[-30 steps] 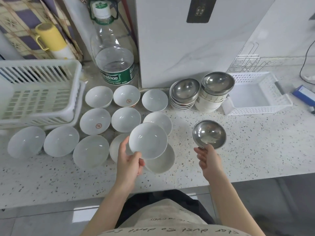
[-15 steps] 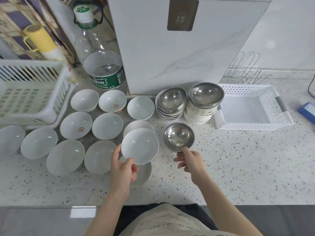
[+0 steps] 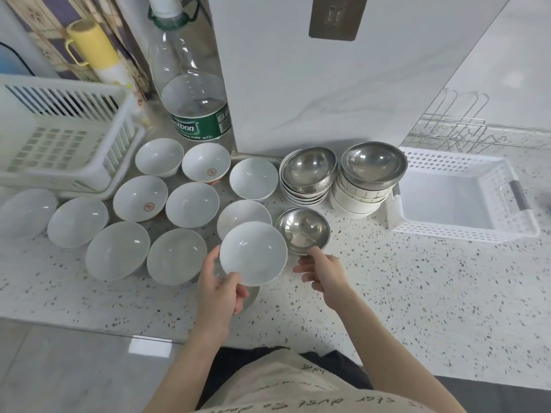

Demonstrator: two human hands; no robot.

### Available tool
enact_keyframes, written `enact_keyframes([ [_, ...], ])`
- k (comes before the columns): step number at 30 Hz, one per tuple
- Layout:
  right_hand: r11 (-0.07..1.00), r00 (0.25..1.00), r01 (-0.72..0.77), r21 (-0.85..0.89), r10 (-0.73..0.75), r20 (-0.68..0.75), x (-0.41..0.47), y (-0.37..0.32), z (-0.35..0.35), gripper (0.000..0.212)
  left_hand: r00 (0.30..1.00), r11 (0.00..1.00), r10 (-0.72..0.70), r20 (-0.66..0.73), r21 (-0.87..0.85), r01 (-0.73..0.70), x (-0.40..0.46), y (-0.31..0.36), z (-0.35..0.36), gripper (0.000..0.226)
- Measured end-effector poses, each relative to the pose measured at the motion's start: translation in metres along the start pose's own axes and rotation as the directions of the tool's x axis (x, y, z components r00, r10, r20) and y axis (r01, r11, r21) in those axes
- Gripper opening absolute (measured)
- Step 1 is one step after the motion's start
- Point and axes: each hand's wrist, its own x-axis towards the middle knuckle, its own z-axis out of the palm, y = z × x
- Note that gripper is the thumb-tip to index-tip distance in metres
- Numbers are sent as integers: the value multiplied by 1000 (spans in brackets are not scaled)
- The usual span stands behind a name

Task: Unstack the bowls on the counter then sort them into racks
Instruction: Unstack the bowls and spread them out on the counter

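I stand at a white speckled stone counter (image 3: 387, 278) that runs left to right in front of me, backed by a pale marbled wall panel (image 3: 328, 84). This head view is the only one, looking down at my two bare hands.

My left hand (image 3: 220, 290) grips a white ceramic bowl (image 3: 253, 253) by its near rim, thumb over the edge and fingers underneath, holding it above the counter with another white bowl partly hidden below it. My right hand (image 3: 322, 271) pinches the near rim of a small steel bowl (image 3: 302, 229), which seems to rest on the counter just right of the white bowl, almost touching it.

About a dozen single white bowls (image 3: 192, 204) sit spread open side up to my left. Two stacks remain against the wall ahead: a left stack (image 3: 308, 177) of shallow white bowls topped by a steel one, and a right stack (image 3: 368, 181) of white bowls topped by a wider steel one.

The right hand is nearer both stacks, which lie straight ahead of it. A white perforated basket (image 3: 507, 186) sits well right, a white slatted rack (image 3: 59, 138) far left, a wire rack (image 3: 456, 126) behind the basket.

A large clear water bottle (image 3: 193, 93) and a yellow-capped flask (image 3: 95, 52) stand behind the bowls.
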Motion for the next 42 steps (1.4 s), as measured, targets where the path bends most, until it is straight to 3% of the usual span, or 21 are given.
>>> enact_keyframes([
  [5,999,999,-32,0,32,36,0,5,-1,32,1000,999,28,7,31,-28,-7,2,5,63],
  [12,998,994,44,-54,-39,104,-18,16,-15,44,993,995,37,108,88,-47,-16,-2,10,65],
  [18,962,946,273,-8,-267,184,-45,36,-40,51,957,978,31,290,189,-89,-25,-8,21,66],
  [21,927,910,373,-28,-360,203,-58,46,-46,34,944,967,6,330,238,-90,-26,-14,28,67],
  [23,921,912,384,-68,-366,186,-62,51,-48,24,940,960,-12,341,266,-85,-25,-19,31,63],
  [30,932,943,325,-162,-306,131,-60,58,-49,35,906,890,-53,421,431,-148,-22,-27,33,52],
  [33,929,943,323,-181,-301,139,-59,58,-49,36,900,842,-20,435,493,-220,-24,-27,33,62],
  [36,929,944,322,-184,-300,137,-58,58,-49,35,901,782,5,433,560,-274,-25,-27,33,88],
  [42,927,949,306,-218,-279,145,-54,57,-48,38,864,696,-74,498,646,-313,-22,-22,32,112],
])
